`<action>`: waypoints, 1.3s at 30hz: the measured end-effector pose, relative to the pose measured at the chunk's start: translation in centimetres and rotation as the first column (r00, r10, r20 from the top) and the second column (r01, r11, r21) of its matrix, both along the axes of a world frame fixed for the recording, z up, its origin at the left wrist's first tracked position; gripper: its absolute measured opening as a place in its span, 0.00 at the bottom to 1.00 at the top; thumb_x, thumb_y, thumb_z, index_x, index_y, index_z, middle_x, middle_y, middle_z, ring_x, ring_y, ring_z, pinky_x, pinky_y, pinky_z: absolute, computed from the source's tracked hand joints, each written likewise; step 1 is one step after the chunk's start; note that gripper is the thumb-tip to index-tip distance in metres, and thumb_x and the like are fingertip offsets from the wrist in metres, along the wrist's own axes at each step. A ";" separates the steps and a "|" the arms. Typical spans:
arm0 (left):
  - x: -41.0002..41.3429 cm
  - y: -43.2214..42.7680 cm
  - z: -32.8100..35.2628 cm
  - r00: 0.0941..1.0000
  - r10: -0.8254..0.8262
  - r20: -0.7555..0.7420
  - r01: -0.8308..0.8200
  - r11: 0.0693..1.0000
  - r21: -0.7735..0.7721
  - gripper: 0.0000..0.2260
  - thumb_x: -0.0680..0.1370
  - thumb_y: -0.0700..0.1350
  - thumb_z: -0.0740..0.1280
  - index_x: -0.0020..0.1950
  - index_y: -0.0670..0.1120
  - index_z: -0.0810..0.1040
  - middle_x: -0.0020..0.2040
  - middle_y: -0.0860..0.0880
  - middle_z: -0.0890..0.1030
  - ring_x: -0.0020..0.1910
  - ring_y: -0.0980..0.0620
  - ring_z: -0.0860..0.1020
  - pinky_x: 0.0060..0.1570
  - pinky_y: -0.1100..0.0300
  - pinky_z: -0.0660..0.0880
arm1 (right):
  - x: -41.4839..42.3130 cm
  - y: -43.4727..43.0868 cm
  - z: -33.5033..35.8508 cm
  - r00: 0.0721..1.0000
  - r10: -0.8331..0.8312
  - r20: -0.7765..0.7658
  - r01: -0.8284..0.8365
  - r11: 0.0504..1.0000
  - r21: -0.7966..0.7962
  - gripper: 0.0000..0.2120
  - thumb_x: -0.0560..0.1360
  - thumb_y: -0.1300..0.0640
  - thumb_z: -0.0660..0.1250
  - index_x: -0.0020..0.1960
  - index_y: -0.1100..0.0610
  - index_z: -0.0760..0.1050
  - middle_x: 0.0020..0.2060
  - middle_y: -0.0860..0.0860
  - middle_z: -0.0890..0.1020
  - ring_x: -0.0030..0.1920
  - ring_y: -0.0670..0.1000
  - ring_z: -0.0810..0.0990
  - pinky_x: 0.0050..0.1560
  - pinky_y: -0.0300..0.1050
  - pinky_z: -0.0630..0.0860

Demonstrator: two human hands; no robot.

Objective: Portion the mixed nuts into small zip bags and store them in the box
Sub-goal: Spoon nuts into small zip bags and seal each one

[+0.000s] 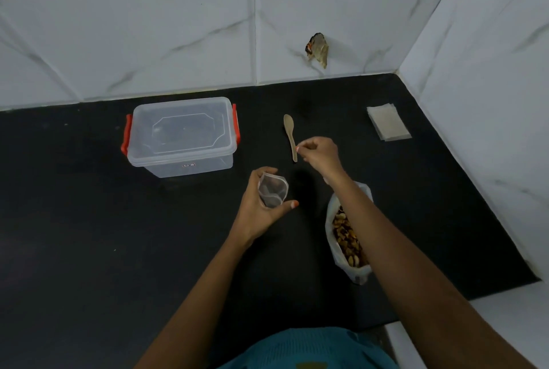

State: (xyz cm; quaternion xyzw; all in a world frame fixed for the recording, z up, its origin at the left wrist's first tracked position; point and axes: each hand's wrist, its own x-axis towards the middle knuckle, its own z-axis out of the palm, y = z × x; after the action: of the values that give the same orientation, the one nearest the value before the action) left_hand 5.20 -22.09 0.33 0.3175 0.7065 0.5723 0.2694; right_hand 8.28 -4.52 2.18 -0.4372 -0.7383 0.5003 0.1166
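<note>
On the bench right of centre, wooden spoon (289, 134): lies flat, bowl away from the person, handle end towards the right hand
right hand (320, 152): thumb and forefinger pinched together right at the handle's near end, other fingers curled; cannot tell whether the pinch has the handle or sits just above it
right arm pose: stretched forward over the nut bag (358, 272), knuckles up
left hand (255, 211): grasping a small zip bag (273, 190) round its body, mouth open and facing up, lifted off the bench (89, 220); bag looks empty
left arm pose: forearm angles in from lower centre, thumb on the near side of the bag
mixed nuts (344, 235): all in the open nut bag, partly under the right forearm
box (181, 137): left of the spoon, lid on, red latches at both ends; no filled bags visible inside
spare bags (387, 122): flat stack far right, near the wall
step, my read: pick up the spoon for the first scoop
doing it well: get a firm pinch low on the handle before lifting; bring the zip bag mouth just beside the nut bag so the loaded spoon travels little; hold the mouth round with the left fingers; small scoops, the mouth is narrow
risk: forearm is close over the nut bag, a careless pull back could tip it
</note>
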 end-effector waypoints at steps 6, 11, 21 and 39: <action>-1.1 0.4 -0.4 0.999 0.032 -0.014 -0.032 0.999 0.002 0.26 0.67 0.41 0.76 0.58 0.57 0.67 0.56 0.60 0.71 0.56 0.69 0.70 0.54 0.76 0.68 | -4.7 2.1 -2.9 0.981 -0.064 0.180 0.055 0.997 0.057 0.11 0.75 0.58 0.67 0.38 0.64 0.78 0.30 0.51 0.74 0.31 0.47 0.73 0.39 0.42 0.70; -1.7 0.4 -1.0 0.998 0.053 0.018 -0.052 0.998 -0.024 0.27 0.67 0.41 0.75 0.58 0.58 0.67 0.57 0.60 0.71 0.56 0.70 0.70 0.52 0.78 0.68 | -6.4 2.8 -4.5 0.958 -0.123 0.260 0.111 0.992 0.060 0.10 0.73 0.55 0.69 0.46 0.63 0.77 0.38 0.54 0.78 0.39 0.53 0.78 0.35 0.44 0.70; -1.4 0.3 -0.4 0.998 0.064 0.017 -0.064 0.998 -0.016 0.24 0.68 0.41 0.75 0.56 0.58 0.68 0.56 0.61 0.72 0.55 0.69 0.71 0.52 0.75 0.70 | -4.7 3.0 -2.8 0.974 -0.128 0.185 0.148 0.984 -0.099 0.08 0.70 0.57 0.72 0.46 0.61 0.80 0.46 0.55 0.81 0.43 0.50 0.78 0.43 0.44 0.74; 4.3 -2.1 0.2 0.989 -0.103 0.101 0.108 0.993 -0.043 0.22 0.70 0.40 0.73 0.57 0.58 0.69 0.55 0.60 0.73 0.53 0.72 0.72 0.50 0.73 0.71 | 13.1 -3.3 3.2 0.933 -0.360 0.002 0.340 0.879 -0.336 0.04 0.72 0.62 0.68 0.46 0.61 0.79 0.38 0.54 0.82 0.36 0.45 0.80 0.38 0.34 0.77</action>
State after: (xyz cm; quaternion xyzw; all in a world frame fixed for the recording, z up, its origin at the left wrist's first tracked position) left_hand 9.54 -24.22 0.48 0.3193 0.6881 0.5548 0.3416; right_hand 21.41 -7.86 5.37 -0.5613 -0.5488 0.6004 0.1523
